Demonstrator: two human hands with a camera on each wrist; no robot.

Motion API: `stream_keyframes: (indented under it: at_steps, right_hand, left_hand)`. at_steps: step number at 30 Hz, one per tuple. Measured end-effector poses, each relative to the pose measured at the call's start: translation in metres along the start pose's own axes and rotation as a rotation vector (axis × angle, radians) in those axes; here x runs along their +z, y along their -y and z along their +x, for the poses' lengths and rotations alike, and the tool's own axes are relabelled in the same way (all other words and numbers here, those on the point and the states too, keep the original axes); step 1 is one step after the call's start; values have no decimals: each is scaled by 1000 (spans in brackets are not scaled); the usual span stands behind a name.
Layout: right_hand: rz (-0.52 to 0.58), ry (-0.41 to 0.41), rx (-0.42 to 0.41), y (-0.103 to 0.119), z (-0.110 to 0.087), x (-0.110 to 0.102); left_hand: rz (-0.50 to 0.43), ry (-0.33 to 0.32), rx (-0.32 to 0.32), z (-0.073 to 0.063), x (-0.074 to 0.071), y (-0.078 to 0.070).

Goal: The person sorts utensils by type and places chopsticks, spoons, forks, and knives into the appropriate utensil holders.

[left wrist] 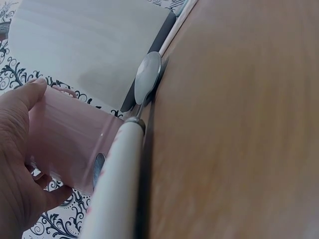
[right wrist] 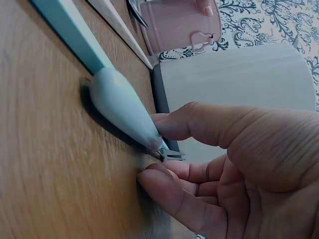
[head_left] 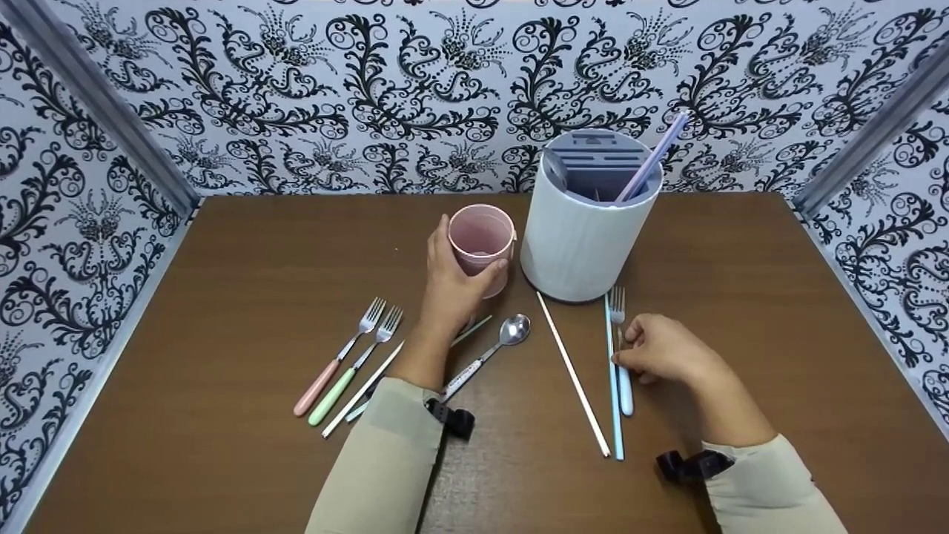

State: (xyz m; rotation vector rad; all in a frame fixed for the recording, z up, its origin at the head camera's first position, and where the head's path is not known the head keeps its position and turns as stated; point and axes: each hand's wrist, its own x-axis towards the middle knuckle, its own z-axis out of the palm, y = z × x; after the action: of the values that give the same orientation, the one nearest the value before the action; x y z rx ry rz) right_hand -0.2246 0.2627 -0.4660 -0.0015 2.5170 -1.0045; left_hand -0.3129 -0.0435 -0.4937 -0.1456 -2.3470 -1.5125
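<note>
The right hand [head_left: 663, 348] has thumb and forefinger bent to either side of the neck of the blue-handled fork [head_left: 626, 394]; whether they pinch the metal I cannot tell. The fork lies right of the tabletop's [head_left: 741, 297] centre, handle toward the near side, tines just beside the foot of the white utensil holder [head_left: 582, 241]. A blue chopstick [head_left: 616, 415] runs so close along it that a careless grasp could take both or roll the chopstick away, and a forward push could jam the tines against the holder. The left hand [head_left: 452, 282] has its fingers and thumb clamped round a pink cup [head_left: 482, 231], mouth up; swung toward the right edge, it would likely knock the holder. Under and beside the left forearm lie a spoon [head_left: 513, 331] and a green chopstick [head_left: 474, 331], which a low sleeve might sweep aside. Lavender sticks [head_left: 656, 159] lean over the holder's right rim, where a rising hand could catch them. The far edge meets the patterned wall [head_left: 445, 89] close behind the holder, leaving little room that way; bare wood stretches from the fork to the right edge, and from the pink-handled fork [head_left: 317, 389] to the left edge.
</note>
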Motion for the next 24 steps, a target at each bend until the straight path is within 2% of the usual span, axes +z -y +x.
stream_keyframes:
  at_steps: [9,15,24]
  right_hand:
    - [-96,-10,-2,2,-3,-1]
    - [-99,-2,-1,2,-4,-1]
    - [-140,-44,20,3,-2,0]
  left_hand:
    - [-23,-10,15,1,0,0]
    - [-35,-8,10,0,1,0]
    - [-30,-4,-8,1,0,-1]
